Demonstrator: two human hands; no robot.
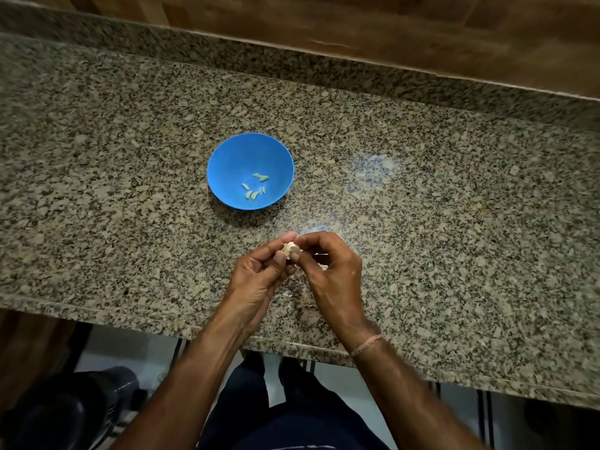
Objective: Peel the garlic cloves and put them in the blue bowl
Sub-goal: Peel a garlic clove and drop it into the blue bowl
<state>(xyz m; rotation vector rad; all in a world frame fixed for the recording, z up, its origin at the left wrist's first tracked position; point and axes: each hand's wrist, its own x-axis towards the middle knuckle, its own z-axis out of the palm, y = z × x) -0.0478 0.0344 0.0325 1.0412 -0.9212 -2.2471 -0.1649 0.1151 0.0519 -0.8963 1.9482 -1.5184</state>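
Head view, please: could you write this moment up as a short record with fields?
surface: granite counter
bowl: blue bowl, upright, beyond the hands
in bowl: several peeled cloves
being worked: garlic piece, above the counter
left hand: holds the garlic piece
right hand: pinches the garlic piece
stage: this piece not yet in the bowl

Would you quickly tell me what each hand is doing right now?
Left hand: pinching the garlic.
Right hand: pinching the same garlic.

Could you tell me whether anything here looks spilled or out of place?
Nothing stands out: the blue bowl sits upright with peeled cloves inside; the left hand and right hand pinch a garlic piece over the counter.
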